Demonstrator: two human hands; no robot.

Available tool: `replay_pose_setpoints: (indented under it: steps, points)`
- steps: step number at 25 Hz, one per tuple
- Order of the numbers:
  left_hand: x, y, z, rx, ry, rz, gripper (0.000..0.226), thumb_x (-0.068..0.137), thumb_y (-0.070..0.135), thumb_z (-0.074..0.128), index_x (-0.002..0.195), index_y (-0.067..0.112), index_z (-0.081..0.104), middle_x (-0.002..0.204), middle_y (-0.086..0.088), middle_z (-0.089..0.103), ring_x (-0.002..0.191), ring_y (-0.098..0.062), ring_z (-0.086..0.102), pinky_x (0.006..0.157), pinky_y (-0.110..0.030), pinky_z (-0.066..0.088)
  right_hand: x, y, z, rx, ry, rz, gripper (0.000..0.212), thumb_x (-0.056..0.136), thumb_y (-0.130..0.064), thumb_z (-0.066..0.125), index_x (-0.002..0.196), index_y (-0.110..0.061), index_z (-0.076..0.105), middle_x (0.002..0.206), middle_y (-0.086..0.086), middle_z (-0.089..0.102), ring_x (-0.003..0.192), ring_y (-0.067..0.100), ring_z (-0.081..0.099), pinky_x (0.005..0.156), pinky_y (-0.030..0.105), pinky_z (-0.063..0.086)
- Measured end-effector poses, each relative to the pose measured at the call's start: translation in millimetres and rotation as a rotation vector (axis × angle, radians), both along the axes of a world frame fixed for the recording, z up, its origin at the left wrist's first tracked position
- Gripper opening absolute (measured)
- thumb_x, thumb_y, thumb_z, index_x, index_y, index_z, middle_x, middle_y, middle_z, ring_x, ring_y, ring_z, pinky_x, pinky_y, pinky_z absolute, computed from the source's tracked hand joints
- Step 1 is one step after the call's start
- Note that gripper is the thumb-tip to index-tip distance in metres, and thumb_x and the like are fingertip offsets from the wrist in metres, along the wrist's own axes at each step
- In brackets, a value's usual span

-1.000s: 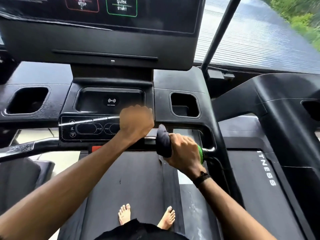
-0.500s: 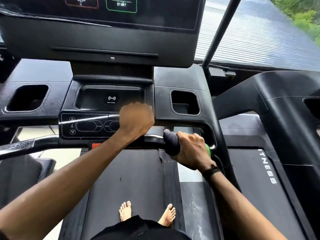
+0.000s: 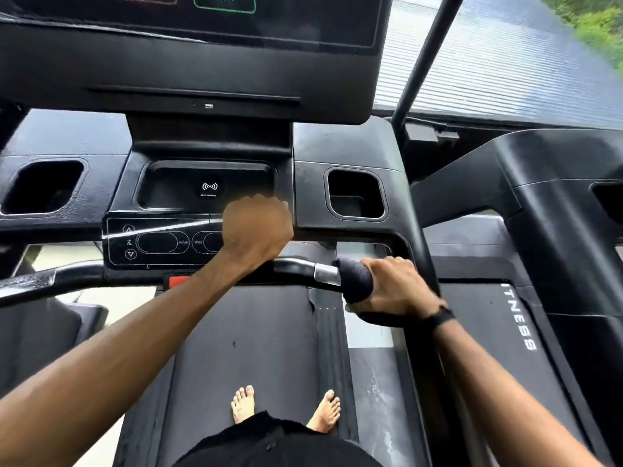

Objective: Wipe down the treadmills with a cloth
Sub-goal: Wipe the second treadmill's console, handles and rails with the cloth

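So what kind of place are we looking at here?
Most likely a gym or fitness room. The person stands barefoot on a treadmill belt under a console screen with a START button, and a second treadmill marked "TNESS" sits alongside, by a large window.

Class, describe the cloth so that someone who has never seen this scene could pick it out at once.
Find the treadmill console under the big screen, then the handlebar running across just below it. Follow the bar to its right end, where the right hand grips a dark bundle wrapped round it: the cloth. It alone looks soft and fuzzy; everything nearby is hard, glossy black or metal.
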State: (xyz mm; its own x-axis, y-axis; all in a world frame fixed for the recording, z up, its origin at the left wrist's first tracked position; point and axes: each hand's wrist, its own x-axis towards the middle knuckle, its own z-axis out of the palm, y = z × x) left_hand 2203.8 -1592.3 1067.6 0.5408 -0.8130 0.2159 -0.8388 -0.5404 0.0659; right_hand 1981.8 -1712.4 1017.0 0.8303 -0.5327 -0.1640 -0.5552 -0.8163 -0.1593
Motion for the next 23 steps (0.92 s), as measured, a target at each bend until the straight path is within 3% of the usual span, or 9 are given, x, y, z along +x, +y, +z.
replay_pose_setpoints:
  steps: [2, 3, 6, 8, 10, 12, 14, 19, 23]
  points:
    - [-1, 1, 0, -0.005, 0.002, -0.008, 0.048, 0.096, 0.024, 0.049, 0.055, 0.002, 0.061, 0.061, -0.019, 0.063, 0.054, -0.037, 0.059, 0.052, -0.032, 0.025, 6, -20, 14, 0.27, 0.18, 0.003, 0.062, 0.05, -0.076, 0.074, 0.083, -0.024, 0.064, 0.075, -0.005, 0.068, 0.072, 0.021, 0.063, 0.067, 0.033, 0.051]
    - [-1, 0, 0, -0.01, 0.002, -0.01, 0.048, 0.096, 0.024, 0.049, 0.055, 0.002, 0.061, 0.061, -0.019, 0.063, 0.055, -0.037, 0.059, 0.053, -0.031, 0.025, 4, -19, 14, 0.285, 0.162, -0.013, 0.063, 0.049, -0.077, 0.075, 0.083, -0.025, 0.064, 0.075, -0.006, 0.068, 0.072, 0.02, 0.064, 0.067, 0.032, 0.05]
    - [-2, 0, -1, -0.025, 0.0, 0.011, 0.045, 0.092, 0.021, 0.055, 0.051, 0.003, 0.058, 0.056, -0.019, 0.061, 0.05, -0.036, 0.057, 0.051, -0.029, 0.025, -18, 13, -18, -0.181, -0.172, -0.062, 0.052, 0.066, -0.071, 0.063, 0.088, -0.024, 0.063, 0.079, -0.004, 0.067, 0.073, 0.024, 0.064, 0.07, 0.036, 0.049]
    - [-1, 0, -2, -0.039, -0.01, 0.006, 0.046, 0.09, 0.02, 0.058, 0.047, 0.005, 0.054, 0.052, -0.018, 0.058, 0.045, -0.033, 0.051, 0.05, -0.028, 0.022, -31, 32, -33, -0.342, -0.338, -0.073, 0.051, 0.072, -0.064, 0.06, 0.093, -0.018, 0.063, 0.081, -0.001, 0.066, 0.073, 0.026, 0.063, 0.071, 0.037, 0.046]
    - [-1, 1, -3, -0.036, -0.027, 0.002, 0.048, 0.092, 0.022, 0.056, 0.048, 0.005, 0.053, 0.053, -0.018, 0.058, 0.044, -0.03, 0.044, 0.051, -0.029, 0.022, -24, 12, -21, -0.224, -0.208, -0.04, 0.047, 0.066, -0.067, 0.059, 0.086, -0.024, 0.059, 0.077, -0.003, 0.066, 0.072, 0.026, 0.064, 0.069, 0.035, 0.045]
    - [0, 0, -3, -0.022, -0.029, 0.006, 0.049, 0.095, 0.026, 0.051, 0.052, 0.004, 0.056, 0.058, -0.019, 0.06, 0.05, -0.034, 0.05, 0.053, -0.031, 0.024, -13, -14, 1, 0.083, 0.021, 0.006, 0.053, 0.056, -0.072, 0.066, 0.081, -0.026, 0.058, 0.073, -0.005, 0.066, 0.069, 0.023, 0.062, 0.065, 0.033, 0.047]
    - [-2, -1, -2, -0.017, -0.033, 0.012, 0.049, 0.097, 0.028, 0.048, 0.057, 0.002, 0.059, 0.063, -0.021, 0.062, 0.058, -0.039, 0.058, 0.054, -0.033, 0.027, -11, -24, 8, 0.21, 0.09, 0.033, 0.057, 0.049, -0.074, 0.07, 0.079, -0.027, 0.059, 0.069, -0.007, 0.064, 0.067, 0.019, 0.06, 0.063, 0.032, 0.047]
    - [-3, -4, -3, -0.019, -0.017, 0.041, 0.049, 0.098, 0.028, 0.047, 0.06, 0.001, 0.062, 0.066, -0.023, 0.063, 0.06, -0.04, 0.058, 0.056, -0.034, 0.028, -28, 16, -29, -0.287, -0.247, -0.017, 0.043, 0.062, -0.057, 0.07, 0.084, -0.021, 0.061, 0.074, -0.002, 0.066, 0.065, 0.027, 0.062, 0.065, 0.035, 0.05]
    - [-3, -4, -5, -0.022, -0.035, 0.042, 0.05, 0.098, 0.03, 0.046, 0.058, 0.002, 0.06, 0.059, -0.018, 0.057, 0.058, -0.039, 0.057, 0.055, -0.034, 0.029, -21, 8, -18, -0.234, -0.19, 0.01, 0.042, 0.065, -0.056, 0.067, 0.085, -0.02, 0.058, 0.077, 0.0, 0.067, 0.069, 0.028, 0.064, 0.066, 0.035, 0.044]
